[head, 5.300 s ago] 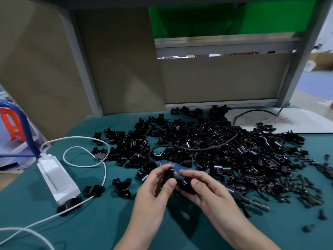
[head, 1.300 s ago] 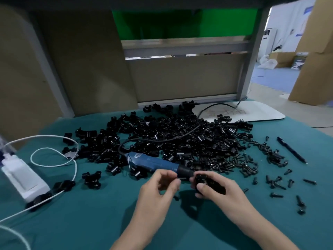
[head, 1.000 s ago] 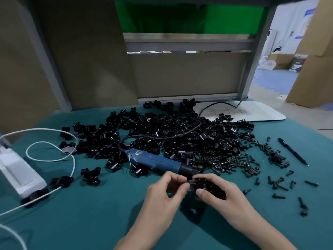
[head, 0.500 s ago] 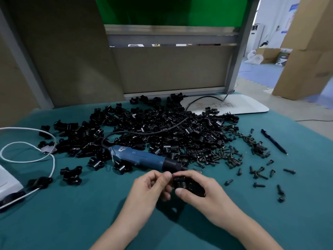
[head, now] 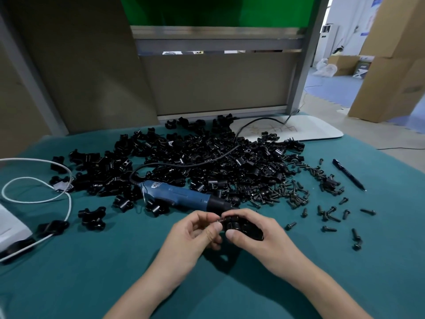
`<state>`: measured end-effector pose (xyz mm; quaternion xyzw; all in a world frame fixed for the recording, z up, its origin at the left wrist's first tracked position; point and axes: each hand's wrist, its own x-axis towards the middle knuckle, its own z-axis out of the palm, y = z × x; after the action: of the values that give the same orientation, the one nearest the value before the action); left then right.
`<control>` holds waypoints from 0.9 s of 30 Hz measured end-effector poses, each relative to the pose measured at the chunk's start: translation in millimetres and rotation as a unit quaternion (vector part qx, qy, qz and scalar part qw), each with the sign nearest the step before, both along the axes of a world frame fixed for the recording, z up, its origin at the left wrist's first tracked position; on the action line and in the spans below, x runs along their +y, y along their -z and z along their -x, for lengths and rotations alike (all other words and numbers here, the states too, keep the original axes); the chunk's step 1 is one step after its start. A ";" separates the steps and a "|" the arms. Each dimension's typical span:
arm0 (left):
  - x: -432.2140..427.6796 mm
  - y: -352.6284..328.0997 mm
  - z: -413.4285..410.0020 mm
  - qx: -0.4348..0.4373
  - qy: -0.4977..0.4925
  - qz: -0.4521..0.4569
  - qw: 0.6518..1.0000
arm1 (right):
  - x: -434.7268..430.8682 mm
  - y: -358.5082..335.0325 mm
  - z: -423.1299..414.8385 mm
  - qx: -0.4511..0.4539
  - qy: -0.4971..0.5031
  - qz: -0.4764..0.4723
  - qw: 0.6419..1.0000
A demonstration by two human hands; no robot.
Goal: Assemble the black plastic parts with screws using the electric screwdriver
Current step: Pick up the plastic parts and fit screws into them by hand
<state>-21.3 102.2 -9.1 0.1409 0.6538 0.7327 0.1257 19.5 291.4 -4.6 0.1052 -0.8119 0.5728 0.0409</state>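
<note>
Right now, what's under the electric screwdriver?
Black plastic parts poke out from beneath the electric screwdriver, on the teal mat. Whatever sits under its body is covered; its bit is hidden behind the right hand.

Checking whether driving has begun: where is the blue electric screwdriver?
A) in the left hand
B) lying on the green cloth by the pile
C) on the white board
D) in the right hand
B: the electric screwdriver lies on the cloth; left hand pinches a screw, right hand holds the black part.

At lower centre, your right hand (head: pixel 259 238) grips a black plastic part (head: pixel 239 227). Your left hand (head: pixel 193 238) pinches a screw (head: pixel 220 219) against it.
</note>
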 end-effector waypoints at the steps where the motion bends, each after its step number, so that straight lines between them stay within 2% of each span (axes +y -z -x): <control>1: -0.2 0.8 0.6 0.002 -0.002 0.003 1.000 | 0.1 -0.4 -0.1 -0.001 0.000 -0.003 1.000; 8: 0.6 1.1 1.1 0.007 -0.007 0.022 1.000 | -1.4 -0.2 0.0 0.006 -0.010 -0.025 1.000; 16: 3.6 -0.9 -2.2 0.027 -0.012 0.068 0.997 | -1.9 -1.3 -0.2 0.006 -0.013 0.003 1.000; 22: 1.4 -7.3 -4.8 0.050 0.026 0.053 0.997 | -1.6 -1.0 -1.4 0.000 -0.008 0.008 1.000; 27: 2.4 -6.7 -4.6 0.022 0.024 0.026 0.999 | -1.7 -1.3 -0.6 -0.001 0.005 0.014 1.000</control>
<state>-16.7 104.6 -2.4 0.1692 0.6721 0.7086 0.1324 20.2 289.7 -3.3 0.0996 -0.8045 0.5838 0.0446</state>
